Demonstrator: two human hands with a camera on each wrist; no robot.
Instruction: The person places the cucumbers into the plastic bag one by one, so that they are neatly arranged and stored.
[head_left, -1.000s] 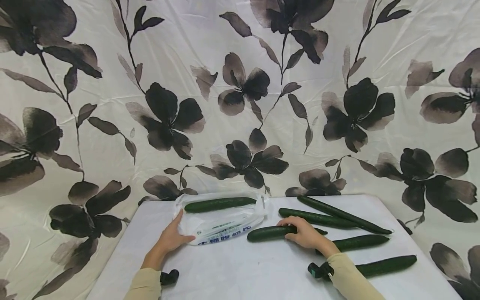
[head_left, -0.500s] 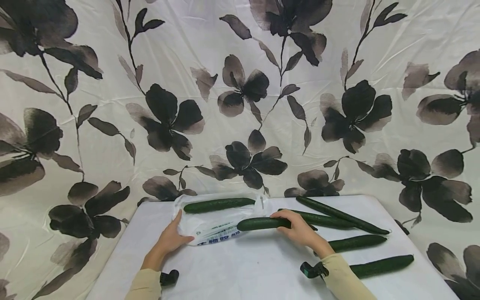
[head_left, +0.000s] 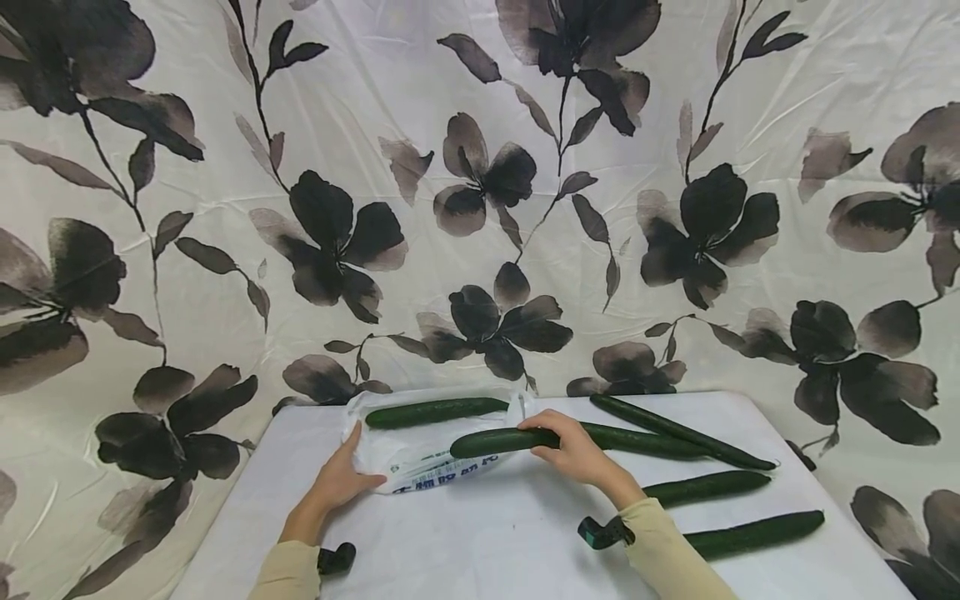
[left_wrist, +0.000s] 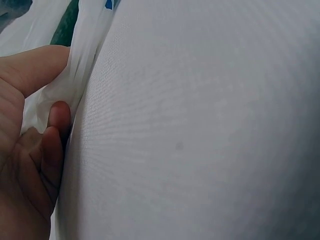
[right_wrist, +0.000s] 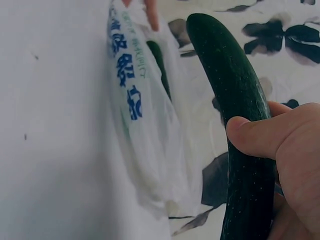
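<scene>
My right hand (head_left: 573,450) grips a dark green cucumber (head_left: 491,442) around its middle. The thumb lies across the cucumber's skin in the right wrist view, and its rounded end points away from the hand. In the head view this end overlaps the front of a white plastic bag (head_left: 382,458) with blue and green print. Another cucumber (head_left: 435,412) lies inside the bag, near its far side. At the bag's left end, my left hand (head_left: 339,477) holds the edge, with thin plastic (left_wrist: 82,55) between thumb and curled fingers in the left wrist view.
Several more cucumbers lie on the right of the white table (head_left: 465,550): two crossing at the back (head_left: 675,429), one in the middle (head_left: 708,487) and one nearer the front (head_left: 757,533). A floral cloth (head_left: 480,250) hangs behind the table.
My right hand has lifted the cucumber and carried it left, from beside the bag to over its front right part. The left hand has stayed at the bag's left end.
</scene>
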